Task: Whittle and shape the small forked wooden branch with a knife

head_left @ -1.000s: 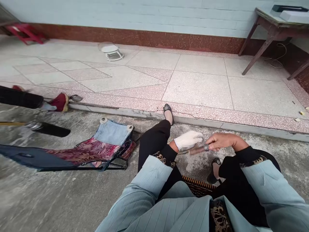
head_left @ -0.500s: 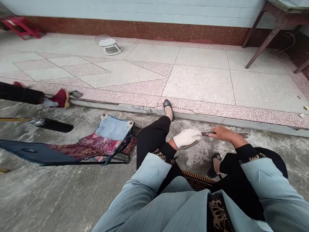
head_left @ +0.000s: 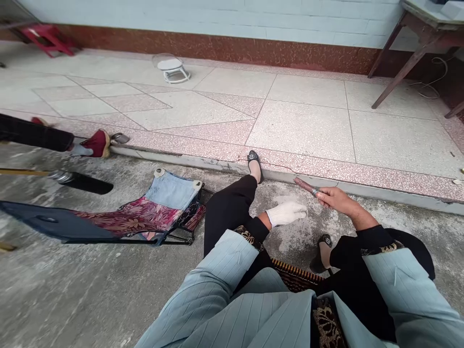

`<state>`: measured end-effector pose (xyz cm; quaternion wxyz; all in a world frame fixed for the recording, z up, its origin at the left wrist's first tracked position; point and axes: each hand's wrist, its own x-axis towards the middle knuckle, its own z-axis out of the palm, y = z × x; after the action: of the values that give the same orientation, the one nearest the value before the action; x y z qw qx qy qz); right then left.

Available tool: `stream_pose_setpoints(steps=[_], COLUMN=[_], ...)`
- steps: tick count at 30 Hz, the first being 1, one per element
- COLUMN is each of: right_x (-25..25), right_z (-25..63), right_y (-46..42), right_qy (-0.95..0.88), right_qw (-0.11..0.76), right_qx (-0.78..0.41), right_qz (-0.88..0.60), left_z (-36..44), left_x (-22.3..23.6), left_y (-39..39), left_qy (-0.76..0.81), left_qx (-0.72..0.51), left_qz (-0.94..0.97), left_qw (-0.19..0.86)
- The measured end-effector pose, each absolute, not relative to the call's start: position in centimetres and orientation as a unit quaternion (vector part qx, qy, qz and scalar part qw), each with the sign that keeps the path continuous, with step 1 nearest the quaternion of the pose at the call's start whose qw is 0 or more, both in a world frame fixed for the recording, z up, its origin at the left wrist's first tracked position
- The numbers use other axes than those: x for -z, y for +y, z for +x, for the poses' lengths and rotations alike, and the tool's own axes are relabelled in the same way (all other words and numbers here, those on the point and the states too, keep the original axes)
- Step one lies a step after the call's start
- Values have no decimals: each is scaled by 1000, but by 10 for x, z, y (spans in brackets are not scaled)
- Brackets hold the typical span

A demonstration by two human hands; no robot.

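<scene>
My right hand (head_left: pixel 335 199), bare, is closed around a brown wooden-handled tool (head_left: pixel 306 186). Its brown end points up and left, and a metal wire band circles it beside my fingers; the rest is hidden by the hand, so I cannot tell its exact kind. My left hand (head_left: pixel 288 213), in a white knitted glove, hovers a little left of and below the tool, apart from it. Its fingers reach to the right, slightly bent, with nothing visible in them. Both hands are above the concrete ground between my knees.
A low folding chair (head_left: pixel 126 217) with patched fabric stands at left. Beyond it are another person's leg and red shoe (head_left: pixel 97 143) and a dark-headed pole (head_left: pixel 90 182). A raised tiled step (head_left: pixel 308 130) crosses ahead, bearing a small white stool (head_left: pixel 173 70) and a wooden table (head_left: pixel 409 58).
My left hand has let go of the tool and lowered slightly. In my right hand the tool has turned, its brown end now pointing up-left. The view has shifted slightly.
</scene>
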<state>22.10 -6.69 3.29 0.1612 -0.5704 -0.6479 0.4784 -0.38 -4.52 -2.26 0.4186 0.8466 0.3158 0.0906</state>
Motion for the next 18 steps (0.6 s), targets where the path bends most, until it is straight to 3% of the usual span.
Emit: stream_pose_setpoints(steps=[6, 11, 14, 18], right_x=[-14, -17, -24, -35], right_z=[219, 211, 210, 217], right_y=[-59, -65, -70, -70], right_qy=[-702, -751, -748, -724], right_qw=[-10, -171, -142, 42], right_qx=[-265, -345, -466, -524], right_qz=[-660, -536, -450, -446], left_z=[-7, -13, -15, -10], left_x=[20, 19, 20, 25], left_y=[-43, -37, -33, -33], left_qy=[278, 267, 256, 280], left_qx=[-21, -29, -47, -94], left_qz=[909, 919, 911, 853], left_qw=[309, 287, 321, 430])
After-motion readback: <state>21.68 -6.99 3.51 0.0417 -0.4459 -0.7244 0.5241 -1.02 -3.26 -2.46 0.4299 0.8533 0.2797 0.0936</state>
